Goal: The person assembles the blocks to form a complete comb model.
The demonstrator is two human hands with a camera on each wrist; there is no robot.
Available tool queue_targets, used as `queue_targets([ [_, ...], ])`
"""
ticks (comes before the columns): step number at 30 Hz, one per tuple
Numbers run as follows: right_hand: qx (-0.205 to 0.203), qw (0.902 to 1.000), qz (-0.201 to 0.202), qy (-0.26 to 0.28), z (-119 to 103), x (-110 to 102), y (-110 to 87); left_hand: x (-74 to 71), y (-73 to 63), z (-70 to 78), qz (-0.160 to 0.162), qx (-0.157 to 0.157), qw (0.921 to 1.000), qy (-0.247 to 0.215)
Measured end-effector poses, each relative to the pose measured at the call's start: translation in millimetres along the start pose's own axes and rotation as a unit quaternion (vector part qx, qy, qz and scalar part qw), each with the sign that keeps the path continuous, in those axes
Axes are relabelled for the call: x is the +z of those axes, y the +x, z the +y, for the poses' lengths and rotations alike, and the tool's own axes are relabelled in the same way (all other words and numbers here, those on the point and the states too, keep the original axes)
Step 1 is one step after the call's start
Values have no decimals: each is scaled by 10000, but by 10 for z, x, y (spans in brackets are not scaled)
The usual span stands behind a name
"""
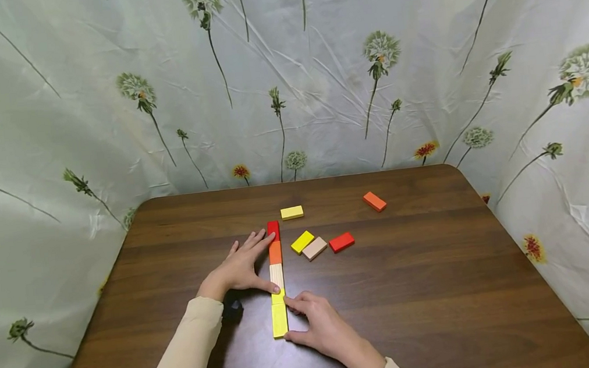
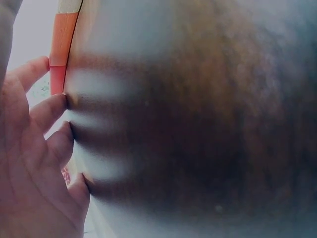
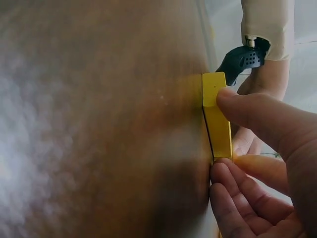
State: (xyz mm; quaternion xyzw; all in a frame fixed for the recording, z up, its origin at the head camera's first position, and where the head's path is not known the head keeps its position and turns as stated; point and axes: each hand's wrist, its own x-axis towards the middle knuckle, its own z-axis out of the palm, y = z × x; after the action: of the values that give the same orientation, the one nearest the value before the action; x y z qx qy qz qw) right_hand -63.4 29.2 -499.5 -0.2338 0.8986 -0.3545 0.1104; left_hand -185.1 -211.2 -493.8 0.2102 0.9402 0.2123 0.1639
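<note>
A straight row of wooden blocks runs away from me on the table: red (image 1: 274, 228), orange (image 1: 275, 253), a plain wood block (image 1: 277, 274), a yellow block (image 1: 278, 299), and a second yellow block (image 1: 279, 321) nearest. My left hand (image 1: 239, 270) spreads along the row's left side, index fingertip at the red and orange blocks, thumb on the farther yellow one. With thumb at the near end and index finger toward the far end, my right hand (image 1: 321, 326) pinches the nearest yellow block (image 3: 219, 129). Its other fingers curl beside the row in the right wrist view.
Right of the row lie loose blocks: a pale yellow one (image 1: 292, 213), a yellow one (image 1: 302, 242) touching a plain wood one (image 1: 315, 249), a red one (image 1: 341, 242) and an orange one (image 1: 375, 201). A flowered curtain (image 1: 320, 117) hangs behind the brown table (image 1: 430, 289).
</note>
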Motion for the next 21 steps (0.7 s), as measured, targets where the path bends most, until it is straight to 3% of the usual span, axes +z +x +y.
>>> queue_targets([
  [21, -235, 9996, 109, 63, 40, 13, 0, 2, -40, 13, 106, 397, 9991, 101],
])
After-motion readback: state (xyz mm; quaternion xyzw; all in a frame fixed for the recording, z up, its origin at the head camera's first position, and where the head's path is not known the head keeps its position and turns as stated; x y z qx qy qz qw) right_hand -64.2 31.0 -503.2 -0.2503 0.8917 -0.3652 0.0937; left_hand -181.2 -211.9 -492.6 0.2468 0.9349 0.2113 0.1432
